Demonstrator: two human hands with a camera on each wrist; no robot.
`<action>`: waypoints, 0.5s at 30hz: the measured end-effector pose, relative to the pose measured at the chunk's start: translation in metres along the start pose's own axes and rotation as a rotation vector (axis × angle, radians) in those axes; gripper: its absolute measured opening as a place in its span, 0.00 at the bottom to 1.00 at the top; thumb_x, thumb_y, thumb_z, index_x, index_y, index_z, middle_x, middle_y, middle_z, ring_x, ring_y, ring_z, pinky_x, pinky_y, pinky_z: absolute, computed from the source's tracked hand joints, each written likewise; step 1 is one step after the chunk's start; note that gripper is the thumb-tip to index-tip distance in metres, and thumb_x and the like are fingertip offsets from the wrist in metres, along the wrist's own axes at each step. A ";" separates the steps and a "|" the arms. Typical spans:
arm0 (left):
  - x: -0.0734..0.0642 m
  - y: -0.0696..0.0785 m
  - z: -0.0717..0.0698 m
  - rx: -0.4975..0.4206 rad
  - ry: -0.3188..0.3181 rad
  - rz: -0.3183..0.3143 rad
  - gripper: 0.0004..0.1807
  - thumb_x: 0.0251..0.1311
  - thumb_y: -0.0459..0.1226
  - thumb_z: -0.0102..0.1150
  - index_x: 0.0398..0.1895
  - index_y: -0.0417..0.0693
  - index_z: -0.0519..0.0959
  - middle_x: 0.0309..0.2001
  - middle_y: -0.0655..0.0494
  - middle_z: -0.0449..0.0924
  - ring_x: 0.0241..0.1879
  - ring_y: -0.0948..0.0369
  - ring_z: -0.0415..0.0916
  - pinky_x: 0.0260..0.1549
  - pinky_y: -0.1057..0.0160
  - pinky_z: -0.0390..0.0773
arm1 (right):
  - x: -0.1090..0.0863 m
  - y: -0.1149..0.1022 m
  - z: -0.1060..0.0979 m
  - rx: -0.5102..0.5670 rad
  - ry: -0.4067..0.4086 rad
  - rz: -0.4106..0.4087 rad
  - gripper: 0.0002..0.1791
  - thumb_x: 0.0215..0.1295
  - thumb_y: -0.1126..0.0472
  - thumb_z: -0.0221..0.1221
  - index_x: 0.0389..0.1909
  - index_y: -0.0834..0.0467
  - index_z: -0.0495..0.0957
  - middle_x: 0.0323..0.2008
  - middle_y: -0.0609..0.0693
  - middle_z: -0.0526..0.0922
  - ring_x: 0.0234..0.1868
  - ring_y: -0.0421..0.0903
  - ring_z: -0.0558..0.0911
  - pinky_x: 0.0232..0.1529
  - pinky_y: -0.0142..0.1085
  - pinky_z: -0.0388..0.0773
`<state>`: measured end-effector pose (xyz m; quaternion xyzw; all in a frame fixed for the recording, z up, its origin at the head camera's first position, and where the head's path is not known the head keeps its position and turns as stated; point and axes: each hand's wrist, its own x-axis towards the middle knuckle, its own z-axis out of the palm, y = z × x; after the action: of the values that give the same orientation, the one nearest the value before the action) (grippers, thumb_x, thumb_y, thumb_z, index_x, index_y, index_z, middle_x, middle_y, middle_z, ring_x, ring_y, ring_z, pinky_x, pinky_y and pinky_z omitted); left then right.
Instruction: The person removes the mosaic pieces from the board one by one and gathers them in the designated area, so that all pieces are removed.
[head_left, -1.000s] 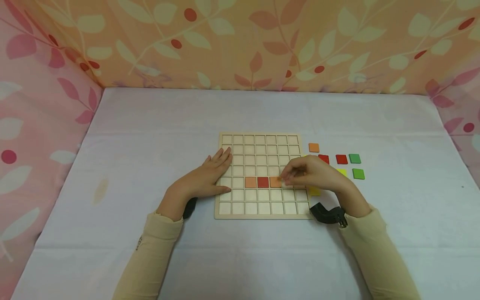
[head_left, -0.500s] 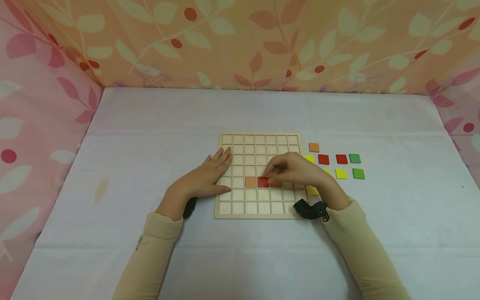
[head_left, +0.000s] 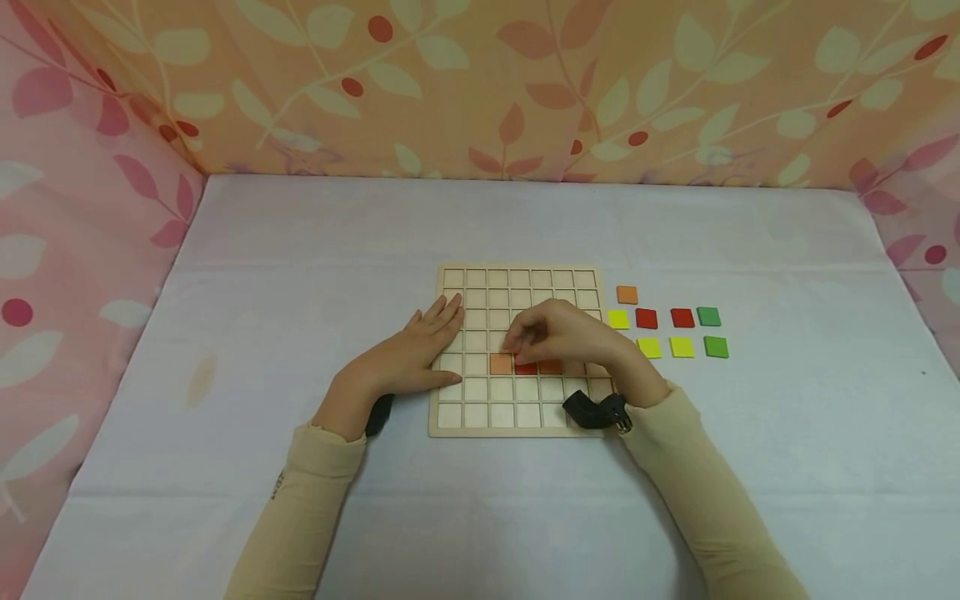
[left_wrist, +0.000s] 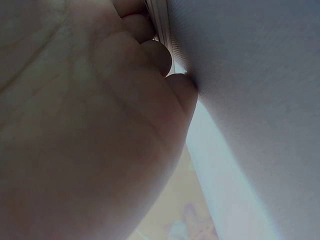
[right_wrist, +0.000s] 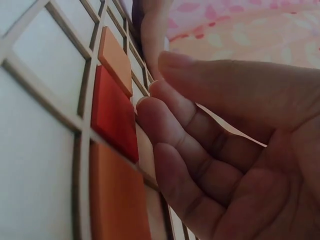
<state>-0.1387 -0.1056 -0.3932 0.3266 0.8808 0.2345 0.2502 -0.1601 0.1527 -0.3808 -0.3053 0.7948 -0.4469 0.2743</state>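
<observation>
My left hand (head_left: 408,358) rests spread on the left edge of a wooden grid board (head_left: 517,433); its palm (left_wrist: 90,130) fills much of the left wrist view. Three square tiles sit side by side in one row of the grid: a light orange tile (right_wrist: 116,60), a red tile (right_wrist: 114,115) and a darker orange tile (right_wrist: 117,190). Over this row is my right hand (head_left: 566,329), fingers loosely bent, thumb and fingertips close to the light orange and red tiles. No tile shows between them in the right wrist view. Whether the fingertips touch a tile cannot be told.
Right of the board lie an orange tile (head_left: 627,295), several yellow tiles (head_left: 682,347), two red tiles (head_left: 647,318) and two green tiles (head_left: 708,317). A black wrist device (head_left: 596,411) hangs over the board's lower right. White cloth (head_left: 337,242) covers the table.
My right hand has moved left along the row, from the darker orange tile past the red one towards the light orange tile, uncovering yellow tiles at right. My left hand stays put.
</observation>
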 end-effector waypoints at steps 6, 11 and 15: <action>0.002 -0.002 0.002 0.000 -0.005 -0.009 0.48 0.63 0.46 0.58 0.73 0.38 0.39 0.74 0.48 0.26 0.72 0.54 0.22 0.68 0.48 0.34 | 0.007 0.002 0.002 0.016 -0.008 0.033 0.07 0.53 0.71 0.66 0.35 0.64 0.82 0.31 0.51 0.84 0.31 0.45 0.81 0.38 0.36 0.79; 0.003 -0.002 0.002 0.003 -0.004 -0.009 0.48 0.63 0.46 0.58 0.73 0.38 0.39 0.74 0.49 0.26 0.72 0.54 0.22 0.68 0.49 0.34 | 0.009 0.002 0.004 -0.008 0.005 0.056 0.08 0.51 0.69 0.68 0.34 0.63 0.83 0.30 0.49 0.83 0.30 0.44 0.79 0.35 0.35 0.78; 0.002 -0.002 0.002 -0.001 -0.002 -0.013 0.48 0.62 0.46 0.58 0.73 0.38 0.39 0.74 0.49 0.26 0.72 0.54 0.22 0.68 0.49 0.33 | 0.010 0.002 0.006 -0.026 0.007 0.062 0.09 0.51 0.69 0.69 0.34 0.62 0.83 0.29 0.49 0.83 0.29 0.44 0.78 0.34 0.35 0.77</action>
<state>-0.1398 -0.1047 -0.3963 0.3211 0.8825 0.2331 0.2527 -0.1627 0.1432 -0.3870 -0.2825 0.8107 -0.4289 0.2811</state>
